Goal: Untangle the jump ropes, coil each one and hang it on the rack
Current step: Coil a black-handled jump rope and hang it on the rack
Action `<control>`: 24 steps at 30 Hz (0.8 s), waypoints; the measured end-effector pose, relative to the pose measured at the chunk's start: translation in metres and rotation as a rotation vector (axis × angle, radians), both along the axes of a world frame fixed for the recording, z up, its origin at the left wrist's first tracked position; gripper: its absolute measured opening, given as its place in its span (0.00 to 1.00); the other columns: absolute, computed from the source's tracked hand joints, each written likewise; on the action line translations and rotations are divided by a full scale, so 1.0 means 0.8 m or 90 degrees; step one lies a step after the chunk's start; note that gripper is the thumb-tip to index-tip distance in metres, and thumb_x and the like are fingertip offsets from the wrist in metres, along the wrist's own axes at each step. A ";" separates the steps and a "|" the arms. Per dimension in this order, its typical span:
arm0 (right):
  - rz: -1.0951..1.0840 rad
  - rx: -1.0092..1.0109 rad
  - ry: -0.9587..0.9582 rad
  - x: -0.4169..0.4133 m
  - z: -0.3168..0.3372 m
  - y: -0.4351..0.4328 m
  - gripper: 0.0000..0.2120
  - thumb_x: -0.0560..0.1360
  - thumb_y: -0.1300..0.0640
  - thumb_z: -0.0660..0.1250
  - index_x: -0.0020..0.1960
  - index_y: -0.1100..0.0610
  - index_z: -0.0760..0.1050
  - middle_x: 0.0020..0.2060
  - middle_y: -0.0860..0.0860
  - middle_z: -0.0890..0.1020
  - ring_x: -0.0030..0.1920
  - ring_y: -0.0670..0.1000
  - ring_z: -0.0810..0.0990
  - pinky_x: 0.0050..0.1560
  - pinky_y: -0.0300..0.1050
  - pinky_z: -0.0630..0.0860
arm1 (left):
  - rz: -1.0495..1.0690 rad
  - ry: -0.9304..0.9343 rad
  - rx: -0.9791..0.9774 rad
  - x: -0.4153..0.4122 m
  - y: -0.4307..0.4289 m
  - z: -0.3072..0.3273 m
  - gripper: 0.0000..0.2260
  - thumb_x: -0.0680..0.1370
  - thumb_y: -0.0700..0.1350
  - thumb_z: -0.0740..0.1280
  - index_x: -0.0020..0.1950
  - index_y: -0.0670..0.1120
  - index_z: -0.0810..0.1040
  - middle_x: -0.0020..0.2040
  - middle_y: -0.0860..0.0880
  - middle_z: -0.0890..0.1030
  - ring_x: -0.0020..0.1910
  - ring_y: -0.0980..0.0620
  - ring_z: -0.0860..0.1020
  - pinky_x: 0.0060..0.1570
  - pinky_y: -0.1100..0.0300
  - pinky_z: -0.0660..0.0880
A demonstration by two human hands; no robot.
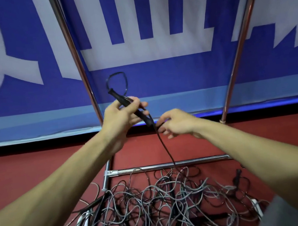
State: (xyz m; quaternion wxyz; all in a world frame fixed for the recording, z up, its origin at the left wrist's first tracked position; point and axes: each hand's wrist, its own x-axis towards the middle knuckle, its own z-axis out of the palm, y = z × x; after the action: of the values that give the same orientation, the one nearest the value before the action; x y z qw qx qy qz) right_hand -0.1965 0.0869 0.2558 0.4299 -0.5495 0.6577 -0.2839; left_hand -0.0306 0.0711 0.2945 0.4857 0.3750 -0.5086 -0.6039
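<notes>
My left hand (121, 116) grips two black jump rope handles (117, 96) held together, raised in front of the rack. A small loop of black cord (117, 81) curls above the handles. From the lower handle end a black rope (164, 146) runs down into the tangled pile of grey and black ropes (156, 206) on the floor. My right hand (175, 122) pinches this rope just below the handles. The chrome rack (169, 165) stands over the pile, with its low crossbar behind the ropes and two slanted uprights.
A blue and white banner (159, 79) hangs behind the rack. The floor (38, 164) is red. Another black handle (237, 175) lies at the pile's right edge, and white handles (84, 222) lie at its left. The rack's uprights (80, 65) flank my hands.
</notes>
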 end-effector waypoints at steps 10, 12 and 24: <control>0.112 0.011 0.190 0.024 -0.013 0.019 0.13 0.76 0.71 0.57 0.48 0.55 0.73 0.38 0.51 0.82 0.35 0.52 0.81 0.43 0.53 0.82 | 0.150 0.078 0.043 0.049 -0.018 0.004 0.01 0.81 0.39 0.64 0.50 0.44 0.74 0.50 0.45 0.82 0.42 0.48 0.83 0.40 0.59 0.81; -0.006 -0.051 0.093 0.017 -0.001 0.015 0.14 0.77 0.71 0.56 0.53 0.55 0.71 0.38 0.53 0.82 0.35 0.56 0.83 0.42 0.53 0.82 | 0.152 0.049 0.080 0.051 -0.018 -0.004 0.04 0.81 0.37 0.64 0.54 0.42 0.74 0.48 0.46 0.80 0.41 0.48 0.82 0.37 0.62 0.81; -0.166 -0.199 -0.488 -0.006 0.093 0.023 0.14 0.79 0.75 0.53 0.58 0.66 0.72 0.44 0.60 0.81 0.38 0.59 0.86 0.38 0.49 0.83 | -0.113 -0.287 0.082 0.013 0.002 -0.038 0.10 0.77 0.33 0.67 0.58 0.40 0.78 0.53 0.42 0.81 0.51 0.49 0.80 0.46 0.58 0.78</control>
State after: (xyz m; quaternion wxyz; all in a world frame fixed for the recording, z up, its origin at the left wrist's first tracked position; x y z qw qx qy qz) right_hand -0.2013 0.1056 0.3303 0.5150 -0.3752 0.4636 -0.6157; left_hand -0.0200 0.0731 0.2644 0.2800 0.4842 -0.5957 -0.5763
